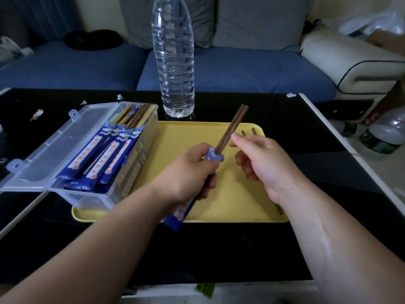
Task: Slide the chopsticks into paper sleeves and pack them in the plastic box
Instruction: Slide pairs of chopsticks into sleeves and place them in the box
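My left hand (186, 174) grips a blue paper sleeve (175, 218) over the yellow tray (241, 205). A pair of brown chopsticks (233, 127) sticks out of the sleeve's top, pointing up and to the right. My right hand (260, 159) hovers just right of the chopsticks with loosely curled fingers and holds nothing. Ends of two more chopsticks (248, 132) show on the tray behind my right hand. The clear plastic box (87, 198) stands open at the tray's left end, filled with several sleeved chopstick pairs (103, 156).
A tall clear water bottle (174, 60) stands behind the tray on the black table (219, 249). Paper scraps (37, 114) lie at the table's far left. A blue sofa (241, 71) is beyond. More bottles (383, 134) stand to the right, off the table.
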